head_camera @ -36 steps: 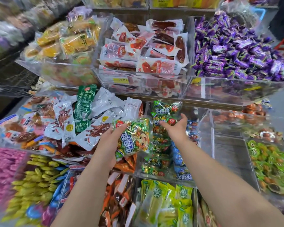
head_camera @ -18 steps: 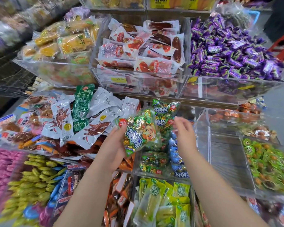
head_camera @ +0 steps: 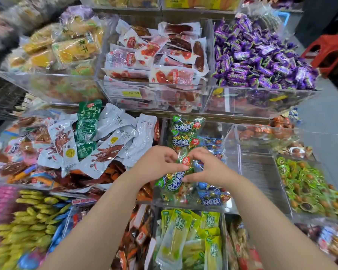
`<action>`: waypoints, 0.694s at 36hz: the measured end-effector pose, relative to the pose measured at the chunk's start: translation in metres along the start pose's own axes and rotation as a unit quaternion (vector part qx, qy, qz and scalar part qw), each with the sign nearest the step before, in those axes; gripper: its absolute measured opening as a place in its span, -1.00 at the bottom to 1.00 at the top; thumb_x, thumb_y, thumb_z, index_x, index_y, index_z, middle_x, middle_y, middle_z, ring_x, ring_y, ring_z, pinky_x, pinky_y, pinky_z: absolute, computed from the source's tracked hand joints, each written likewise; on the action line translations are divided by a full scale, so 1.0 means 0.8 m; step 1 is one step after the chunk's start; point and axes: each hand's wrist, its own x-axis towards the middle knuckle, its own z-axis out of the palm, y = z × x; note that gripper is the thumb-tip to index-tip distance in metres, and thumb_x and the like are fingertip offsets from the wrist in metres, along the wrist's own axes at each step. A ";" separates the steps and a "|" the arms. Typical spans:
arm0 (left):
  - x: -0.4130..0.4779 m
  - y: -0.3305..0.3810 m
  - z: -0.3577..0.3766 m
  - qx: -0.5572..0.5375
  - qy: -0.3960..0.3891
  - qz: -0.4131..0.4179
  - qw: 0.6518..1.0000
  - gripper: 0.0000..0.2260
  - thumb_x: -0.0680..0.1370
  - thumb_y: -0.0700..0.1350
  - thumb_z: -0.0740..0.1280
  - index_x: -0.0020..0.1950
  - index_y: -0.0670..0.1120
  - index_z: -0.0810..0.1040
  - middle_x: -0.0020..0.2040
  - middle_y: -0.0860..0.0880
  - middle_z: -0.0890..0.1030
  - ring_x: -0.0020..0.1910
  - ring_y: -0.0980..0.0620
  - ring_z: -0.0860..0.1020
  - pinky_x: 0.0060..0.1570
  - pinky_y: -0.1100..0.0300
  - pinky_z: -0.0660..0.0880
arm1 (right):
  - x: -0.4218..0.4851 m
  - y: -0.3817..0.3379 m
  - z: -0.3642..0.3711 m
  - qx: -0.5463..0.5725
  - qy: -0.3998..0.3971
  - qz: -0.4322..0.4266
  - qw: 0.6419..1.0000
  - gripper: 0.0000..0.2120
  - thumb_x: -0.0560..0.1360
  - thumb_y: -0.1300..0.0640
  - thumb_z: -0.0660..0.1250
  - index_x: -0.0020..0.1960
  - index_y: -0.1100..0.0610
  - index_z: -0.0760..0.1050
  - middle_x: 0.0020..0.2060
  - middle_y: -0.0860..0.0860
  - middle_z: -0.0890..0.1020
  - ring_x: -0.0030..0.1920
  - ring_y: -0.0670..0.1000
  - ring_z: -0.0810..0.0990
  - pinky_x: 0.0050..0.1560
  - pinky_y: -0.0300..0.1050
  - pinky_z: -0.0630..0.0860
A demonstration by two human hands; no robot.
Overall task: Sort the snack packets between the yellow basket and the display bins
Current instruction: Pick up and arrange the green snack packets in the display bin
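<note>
A green packet of wrapped beef candies [head_camera: 176, 182] lies over the clear display bin [head_camera: 230, 152] in the middle row. My left hand [head_camera: 158, 164] grips its top edge from the left. My right hand [head_camera: 209, 168] pinches the same packet from the right, thumb under it. Both hands meet over the packet's top. More green and blue packets of the same kind [head_camera: 185, 131] fill that bin. No yellow basket is in view.
White chicken-feet packets [head_camera: 113, 141] pile in the bin to the left. Purple candies [head_camera: 261, 55] and red sausage packs [head_camera: 156, 55] fill the upper bins. Green-yellow packets [head_camera: 185, 236] lie below. Green round sweets [head_camera: 310, 188] sit at the right. A red stool [head_camera: 328, 49] stands far right.
My left hand has carried the green packet right and down into the beef-candy bin. My right hand has come in and taken hold of the packet too.
</note>
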 end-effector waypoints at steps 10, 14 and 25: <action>0.035 -0.030 -0.024 0.234 0.230 0.045 0.943 -0.49 0.54 0.13 0.30 0.43 -0.07 0.36 0.42 -0.06 0.39 0.47 -0.08 0.24 0.38 0.02 0.21 | 0.038 0.053 0.022 0.251 0.243 0.175 0.920 -0.58 0.36 -0.01 0.50 0.14 0.00 0.42 -0.04 -0.12 0.59 -0.02 -0.06 0.56 0.03 -0.13 0.48; 0.043 -0.068 -0.007 0.351 0.147 -0.066 0.922 -0.08 0.49 0.31 0.24 0.57 -0.08 -0.23 0.58 -0.14 -0.19 0.54 -0.14 -0.25 0.46 -0.07 -0.26 | 0.061 0.053 0.037 0.229 0.285 0.210 0.907 -0.37 0.41 -0.03 0.46 0.37 0.14 0.31 -0.07 -0.17 0.43 0.03 -0.09 0.41 0.09 -0.19 0.29; 0.053 -0.088 0.005 0.427 0.144 -0.068 0.890 0.02 0.43 0.33 0.22 0.51 -0.11 -0.41 0.56 -0.14 -0.30 0.52 -0.12 -0.33 0.34 -0.07 -0.48 | 0.129 0.063 0.039 0.176 0.250 0.167 0.937 0.30 0.19 0.08 0.63 0.51 0.04 -0.34 0.52 0.01 -0.07 0.49 0.01 0.02 0.48 -0.03 0.00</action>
